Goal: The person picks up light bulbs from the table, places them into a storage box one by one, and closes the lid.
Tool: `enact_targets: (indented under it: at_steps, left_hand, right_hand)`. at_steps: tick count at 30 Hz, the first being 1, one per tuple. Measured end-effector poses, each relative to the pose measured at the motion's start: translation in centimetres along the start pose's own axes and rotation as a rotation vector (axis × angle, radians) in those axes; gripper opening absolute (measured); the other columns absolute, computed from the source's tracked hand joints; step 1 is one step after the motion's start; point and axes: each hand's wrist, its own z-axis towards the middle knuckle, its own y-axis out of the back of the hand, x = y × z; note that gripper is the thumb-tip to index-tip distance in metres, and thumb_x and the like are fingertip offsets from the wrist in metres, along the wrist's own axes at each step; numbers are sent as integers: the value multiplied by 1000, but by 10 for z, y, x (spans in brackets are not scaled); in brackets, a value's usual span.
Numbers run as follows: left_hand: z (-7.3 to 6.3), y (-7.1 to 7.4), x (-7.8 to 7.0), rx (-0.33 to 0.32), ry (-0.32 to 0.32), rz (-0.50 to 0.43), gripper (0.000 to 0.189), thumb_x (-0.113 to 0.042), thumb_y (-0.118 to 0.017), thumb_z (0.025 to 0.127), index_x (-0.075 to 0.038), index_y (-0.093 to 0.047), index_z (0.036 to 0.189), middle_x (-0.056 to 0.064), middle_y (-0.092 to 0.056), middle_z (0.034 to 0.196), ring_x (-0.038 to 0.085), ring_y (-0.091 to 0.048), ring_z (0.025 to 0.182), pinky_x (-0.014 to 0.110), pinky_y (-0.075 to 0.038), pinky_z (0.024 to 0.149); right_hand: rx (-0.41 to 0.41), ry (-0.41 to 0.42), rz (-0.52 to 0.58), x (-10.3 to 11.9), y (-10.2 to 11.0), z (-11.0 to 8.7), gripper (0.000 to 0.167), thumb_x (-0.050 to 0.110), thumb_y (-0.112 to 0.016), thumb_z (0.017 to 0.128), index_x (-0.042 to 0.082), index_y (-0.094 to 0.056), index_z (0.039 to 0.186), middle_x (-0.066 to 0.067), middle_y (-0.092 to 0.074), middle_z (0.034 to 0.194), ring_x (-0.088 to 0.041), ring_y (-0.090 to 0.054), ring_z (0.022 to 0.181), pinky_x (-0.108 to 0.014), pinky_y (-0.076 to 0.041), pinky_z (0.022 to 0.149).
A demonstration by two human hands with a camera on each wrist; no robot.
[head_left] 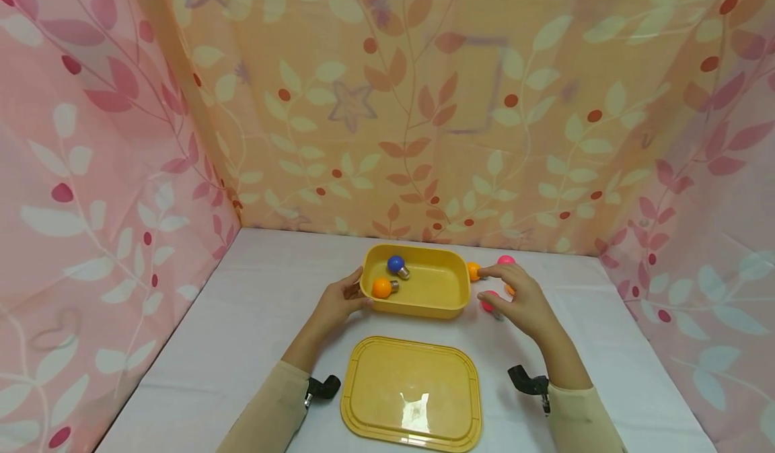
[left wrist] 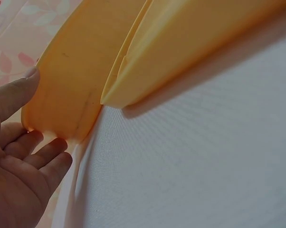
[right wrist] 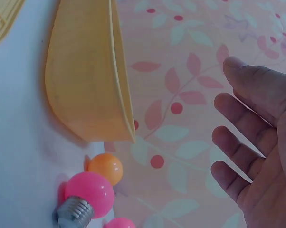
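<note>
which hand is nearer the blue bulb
Left. The left hand touches the yellow container, just left of the blue bulb inside; the right hand is past the container's right end.

Here's a plain beige left sleeve (head_left: 266,407) at the bottom, left of centre, a stubby black wrist camera (head_left: 325,387) with a shiny metal bit (head_left: 308,400) at its cuff, and a bare left hand (head_left: 339,301)! Over at bottom right, a matching beige right sleeve (head_left: 582,419), a bent black camera (head_left: 528,381), a bare right hand (head_left: 517,299).

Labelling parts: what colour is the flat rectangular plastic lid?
Yellow; the lid shows best in the head view.
</note>
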Motion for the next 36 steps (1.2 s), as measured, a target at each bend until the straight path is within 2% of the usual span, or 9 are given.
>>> enact_targets:
  at_steps: [3,8,14,17,22,30,36]
  left_hand:
    - [1,0,1,-6,9,10,90,-26,-86,83,-20,-39,159,7,-45,159,25,-52,140,33,-50,107]
    - [2,0,2,-6,11,14,90,-27,-87,83,-21,-39,159,6,-44,160,25,-51,141,33,-49,108]
    - [1,0,2,-8,9,13,89,-24,-86,84,-20,-38,159,7,-43,161,27,-51,141,35,-48,109]
    - [1,-1,2,-11,18,11,89,-23,-86,84,-20,-39,159,8,-44,160,27,-51,141,35,-49,108]
    - [2,-1,4,-9,14,-8,88,-22,-86,84,-19,-39,159,8,-43,161,28,-51,141,36,-50,107]
    - [2,-1,4,-6,22,-15,88,-22,-86,84,-20,-39,159,7,-43,161,26,-51,142,35,-49,108]
    - [1,-1,2,-8,34,-20,88,-20,-85,85,-20,-38,159,9,-44,160,27,-51,141,35,-50,107]
  right_hand:
    - [-9,-14,-9,-4,2,-3,46,24,-88,83,20,-71,125,2,-68,124,-22,-55,123,-61,-47,107]
    - [-23,-56,-8,-13,6,-4,51,31,-88,82,17,-70,127,-2,-68,127,-26,-54,126,-64,-44,108]
    - [9,-206,-28,-32,4,-7,58,51,-81,84,20,-66,131,-5,-65,132,-30,-50,131,-65,-45,109]
    - [38,-283,-34,-41,2,-9,56,46,-80,88,20,-64,134,-7,-63,134,-33,-50,130,-66,-47,107]
    - [65,-349,-18,-56,-2,-11,54,31,-81,90,18,-61,139,-9,-62,136,-36,-51,130,-65,-46,108]
    - [96,-375,9,-77,-8,-15,55,27,-80,90,13,-61,140,-11,-64,136,-35,-53,127,-63,-44,109]
    - [122,-404,6,-88,-18,-16,51,25,-79,90,8,-64,135,-13,-66,133,-37,-56,121,-59,-50,102]
